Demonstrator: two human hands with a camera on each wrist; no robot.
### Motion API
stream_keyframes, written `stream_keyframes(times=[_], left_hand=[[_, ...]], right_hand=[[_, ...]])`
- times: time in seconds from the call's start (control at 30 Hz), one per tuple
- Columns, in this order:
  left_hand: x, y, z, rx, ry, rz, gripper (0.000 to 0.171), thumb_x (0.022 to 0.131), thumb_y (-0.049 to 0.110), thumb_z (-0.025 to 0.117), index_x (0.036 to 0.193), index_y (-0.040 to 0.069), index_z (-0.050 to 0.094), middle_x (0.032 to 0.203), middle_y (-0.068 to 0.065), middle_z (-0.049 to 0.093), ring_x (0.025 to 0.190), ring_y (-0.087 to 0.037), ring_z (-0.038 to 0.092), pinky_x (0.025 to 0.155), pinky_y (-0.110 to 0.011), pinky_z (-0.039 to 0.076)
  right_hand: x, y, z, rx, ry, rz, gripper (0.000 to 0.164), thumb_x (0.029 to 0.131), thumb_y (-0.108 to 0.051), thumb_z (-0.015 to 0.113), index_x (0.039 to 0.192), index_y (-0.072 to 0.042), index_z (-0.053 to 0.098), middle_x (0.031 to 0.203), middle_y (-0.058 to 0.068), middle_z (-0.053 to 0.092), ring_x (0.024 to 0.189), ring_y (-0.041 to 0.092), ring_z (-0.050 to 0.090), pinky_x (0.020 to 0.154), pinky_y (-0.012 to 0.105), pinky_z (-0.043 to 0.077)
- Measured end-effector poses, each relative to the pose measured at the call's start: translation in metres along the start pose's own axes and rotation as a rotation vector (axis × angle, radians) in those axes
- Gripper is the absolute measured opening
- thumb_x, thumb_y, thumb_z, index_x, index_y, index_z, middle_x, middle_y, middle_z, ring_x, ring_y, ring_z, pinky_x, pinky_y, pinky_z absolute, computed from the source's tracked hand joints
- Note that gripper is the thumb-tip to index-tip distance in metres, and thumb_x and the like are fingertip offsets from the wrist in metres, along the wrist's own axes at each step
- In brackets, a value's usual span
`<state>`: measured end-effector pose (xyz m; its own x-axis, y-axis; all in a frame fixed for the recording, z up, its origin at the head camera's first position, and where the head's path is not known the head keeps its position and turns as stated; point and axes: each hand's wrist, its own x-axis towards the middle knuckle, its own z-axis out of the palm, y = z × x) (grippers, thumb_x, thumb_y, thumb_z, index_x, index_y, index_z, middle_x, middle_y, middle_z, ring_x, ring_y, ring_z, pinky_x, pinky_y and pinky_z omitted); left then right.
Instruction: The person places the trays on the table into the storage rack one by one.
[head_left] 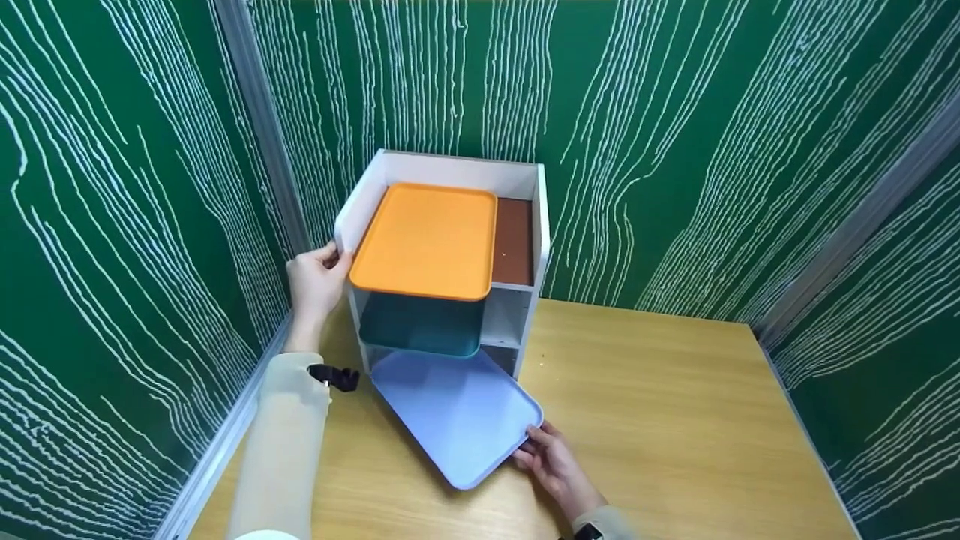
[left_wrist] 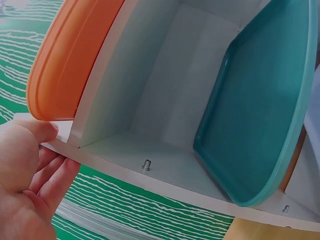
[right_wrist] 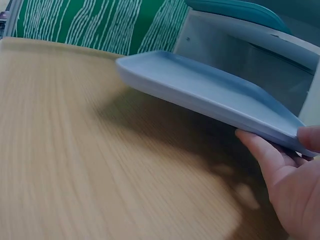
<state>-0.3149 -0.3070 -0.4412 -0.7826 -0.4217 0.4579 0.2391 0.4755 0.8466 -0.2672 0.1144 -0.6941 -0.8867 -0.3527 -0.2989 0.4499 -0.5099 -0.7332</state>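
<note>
A small white shelf unit (head_left: 541,225) stands on the table with trays on its levels. My left hand (head_left: 319,281) grips the front edge of its left side panel, thumb inside and fingers outside in the left wrist view. Beside that thumb, an orange tray (head_left: 427,240) lies on the top level, jutting forward. On the middle level sits a dark teal tray (head_left: 424,322), also sticking out. My right hand (head_left: 553,465) pinches the near right corner of a pale blue tray (head_left: 461,420), thumb on top and fingers underneath. This tray is turned askew, its far end at the bottom level.
The wooden table (head_left: 675,420) extends right of the shelf unit. Green walls (head_left: 637,150) with white wavy lines rise behind and at both sides. Small metal shelf pins (left_wrist: 146,165) protrude from the unit's inner side panel.
</note>
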Motion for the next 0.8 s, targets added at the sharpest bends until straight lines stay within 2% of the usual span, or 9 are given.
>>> stream_keyframes(times=[0.17,0.4,0.67,0.8], left_hand=[[0.002,-0.002,-0.002,0.013,0.0,0.01,0.033,0.106,0.02,0.071,0.133,0.002,0.074,0.125,-0.016,0.076,0.102,-0.024,0.076,0.091,-0.039,0.064],[0.002,-0.004,-0.003,0.006,-0.015,-0.004,0.036,0.106,0.021,0.071,0.137,0.003,0.072,0.129,-0.016,0.075,0.107,-0.026,0.076,0.093,-0.04,0.063],[0.002,-0.003,-0.002,-0.013,-0.029,-0.023,0.037,0.106,0.022,0.07,0.139,0.004,0.071,0.132,-0.015,0.074,0.11,-0.026,0.076,0.094,-0.04,0.063],[0.002,-0.004,-0.001,-0.01,-0.03,-0.025,0.037,0.106,0.022,0.071,0.138,0.004,0.072,0.13,-0.015,0.074,0.108,-0.025,0.076,0.094,-0.04,0.063]], right_hand=[[0.004,0.01,0.011,0.087,-0.004,-0.009,0.029,0.111,0.001,0.045,0.138,0.004,0.036,0.101,0.016,0.07,0.088,0.026,0.075,0.071,0.032,0.067],[0.007,0.025,0.029,0.177,0.015,-0.02,0.028,0.111,0.002,0.043,0.137,0.001,0.035,0.1,0.014,0.067,0.088,0.024,0.073,0.069,0.031,0.065],[0.012,0.038,0.044,0.254,0.021,-0.038,0.045,0.11,0.006,0.039,0.152,0.005,0.025,0.109,0.018,0.067,0.102,0.028,0.072,0.091,0.045,0.064],[0.015,0.041,0.049,0.258,0.019,-0.059,0.042,0.11,0.006,0.038,0.15,0.007,0.027,0.112,0.019,0.064,0.106,0.029,0.07,0.097,0.05,0.061]])
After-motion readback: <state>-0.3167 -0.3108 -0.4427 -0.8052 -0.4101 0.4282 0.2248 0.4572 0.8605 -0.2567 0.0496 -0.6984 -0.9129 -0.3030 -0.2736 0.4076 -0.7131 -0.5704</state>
